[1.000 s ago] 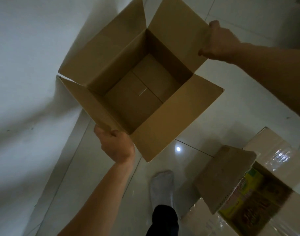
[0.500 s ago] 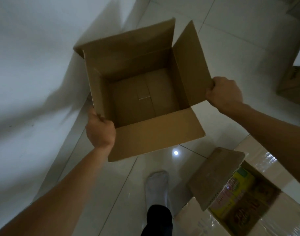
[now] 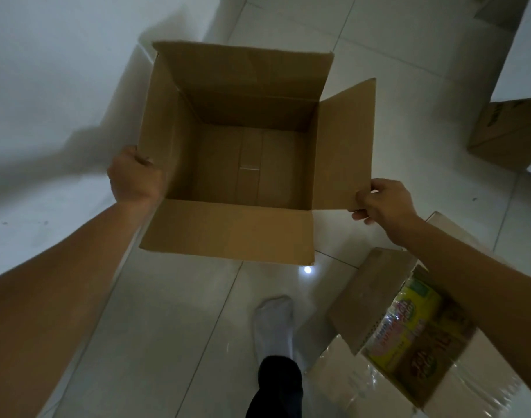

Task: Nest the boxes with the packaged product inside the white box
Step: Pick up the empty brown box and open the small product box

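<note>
Cardboard surrounds us in the head view. At the lower right a white box (image 3: 345, 375), glossy with tape, sits on the floor with one brown flap (image 3: 364, 297) raised. Inside it we see a packaged product (image 3: 409, 330) in yellow and green wrapping; our right forearm crosses over part of it. At the far right edge another brown carton (image 3: 505, 134) stands well apart, partly cut off by the frame. Nothing lies between our hands and the box we hold.

That brown box (image 3: 246, 164) is in front of us, mouth toward us, all four flaps open and nothing inside; a strip of tape runs down the middle of its bottom. It is held up off the floor, above and to the left of the white box, not touching it.

Our left hand (image 3: 134, 176) is closed around the box's left side at the near corner, fingers hidden behind the cardboard. Our right hand (image 3: 385, 203) pinches the near corner of the right flap, thumb on top and fingers beneath. Both forearms are bare and reach forward from the lower corners.

Below us is a pale, shiny tile floor (image 3: 173, 327) with thin grout lines and a small bright reflection. One foot in a white sock (image 3: 273, 324) with a dark trouser leg stands just beside the white box. A white wall (image 3: 47, 70) rises on the left, with our shadow across it.
</note>
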The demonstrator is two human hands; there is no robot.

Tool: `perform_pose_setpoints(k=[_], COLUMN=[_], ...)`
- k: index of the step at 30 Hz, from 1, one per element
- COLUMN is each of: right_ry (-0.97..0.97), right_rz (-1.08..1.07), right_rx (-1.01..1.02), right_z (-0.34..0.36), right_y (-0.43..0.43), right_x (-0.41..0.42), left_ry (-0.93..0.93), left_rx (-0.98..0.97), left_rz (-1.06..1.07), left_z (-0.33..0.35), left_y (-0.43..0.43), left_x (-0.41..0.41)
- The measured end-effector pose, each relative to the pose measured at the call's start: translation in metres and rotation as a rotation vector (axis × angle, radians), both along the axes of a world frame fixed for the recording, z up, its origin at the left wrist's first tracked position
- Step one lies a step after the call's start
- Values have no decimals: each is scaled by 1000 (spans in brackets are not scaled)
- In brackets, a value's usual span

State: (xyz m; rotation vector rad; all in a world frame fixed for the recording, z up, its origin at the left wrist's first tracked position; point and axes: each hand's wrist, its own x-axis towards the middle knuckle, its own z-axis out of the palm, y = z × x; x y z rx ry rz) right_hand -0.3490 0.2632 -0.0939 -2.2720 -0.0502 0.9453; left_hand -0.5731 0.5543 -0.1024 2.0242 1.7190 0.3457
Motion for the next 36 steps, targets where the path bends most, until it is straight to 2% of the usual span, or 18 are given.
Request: perform_pose_setpoints(k=[10,36], right_ry=[73,88], right_rz=[-111,10], right_rx=[-9,-45], right_z=[-8,-3], right_y=[-15,-15], right_x=[-41,-35], left_ry=[43,28], left_rx=[0,55], left_rz=[-77,-88], left_z=[6,4], left_y=[11,10], left_x=[9,3])
